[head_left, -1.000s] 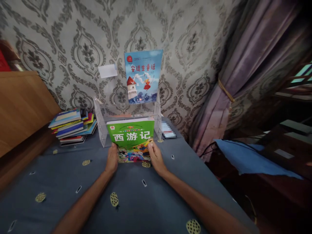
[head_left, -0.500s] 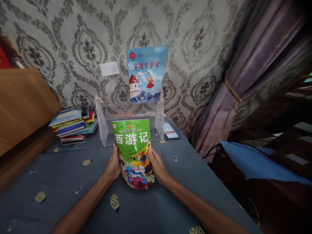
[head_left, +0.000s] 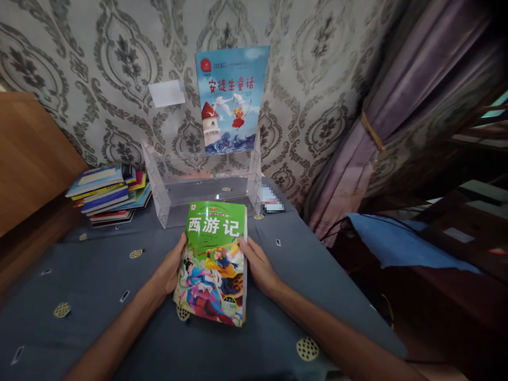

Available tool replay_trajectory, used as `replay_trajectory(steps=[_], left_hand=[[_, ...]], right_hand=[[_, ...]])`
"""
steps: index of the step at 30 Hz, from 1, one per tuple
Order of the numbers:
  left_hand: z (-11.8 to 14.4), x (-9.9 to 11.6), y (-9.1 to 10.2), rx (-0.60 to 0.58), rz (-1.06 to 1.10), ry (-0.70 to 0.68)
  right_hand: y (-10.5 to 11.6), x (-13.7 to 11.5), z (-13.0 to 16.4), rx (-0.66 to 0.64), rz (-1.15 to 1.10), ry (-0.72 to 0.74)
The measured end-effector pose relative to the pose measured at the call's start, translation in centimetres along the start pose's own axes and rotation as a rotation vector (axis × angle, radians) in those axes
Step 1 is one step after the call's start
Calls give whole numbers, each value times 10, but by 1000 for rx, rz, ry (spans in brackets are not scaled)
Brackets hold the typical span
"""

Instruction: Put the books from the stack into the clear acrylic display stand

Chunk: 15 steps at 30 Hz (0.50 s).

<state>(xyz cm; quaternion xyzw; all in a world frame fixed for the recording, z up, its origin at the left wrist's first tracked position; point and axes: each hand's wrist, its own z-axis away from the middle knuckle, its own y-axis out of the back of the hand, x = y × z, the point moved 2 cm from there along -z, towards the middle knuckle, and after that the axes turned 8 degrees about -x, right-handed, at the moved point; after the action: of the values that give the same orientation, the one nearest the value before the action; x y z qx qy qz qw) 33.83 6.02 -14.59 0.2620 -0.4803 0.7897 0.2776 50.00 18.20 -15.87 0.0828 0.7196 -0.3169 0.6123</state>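
Observation:
A green picture-covered book (head_left: 212,264) with large white characters is held front side up between my hands. My left hand (head_left: 173,267) grips its left edge, with the fingers mostly hidden behind it. On the right edge, my right hand (head_left: 257,264) holds it with the thumb at the cover's side. Just beyond the book stands a clear acrylic rack (head_left: 156,182) with stepped side panels. A blue storybook (head_left: 230,100) rests upright at the rack's back, rising against the wall.
Several stacked books (head_left: 105,193) lie left of the rack, near a wooden cabinet (head_left: 35,159). A white card (head_left: 166,93) shows against the patterned wall. Right of the rack lies a blurred-out item (head_left: 272,200). A tied purple curtain (head_left: 345,159) hangs beyond the dark blue cloth's right edge.
The green book has tilted back and flattened out, so its cover looks less curved and its lower edge sits nearer me. The view has shifted slightly. Both hands keep hold.

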Motion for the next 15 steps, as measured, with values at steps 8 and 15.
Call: replay_trajectory(steps=[8,15], left_hand=[[1,11,13,85,-250,151],[1,36,23,415,-1254,-150]], right_hand=[[9,1,-8,71,-28,-30],[27,0,-13,161,117,2]])
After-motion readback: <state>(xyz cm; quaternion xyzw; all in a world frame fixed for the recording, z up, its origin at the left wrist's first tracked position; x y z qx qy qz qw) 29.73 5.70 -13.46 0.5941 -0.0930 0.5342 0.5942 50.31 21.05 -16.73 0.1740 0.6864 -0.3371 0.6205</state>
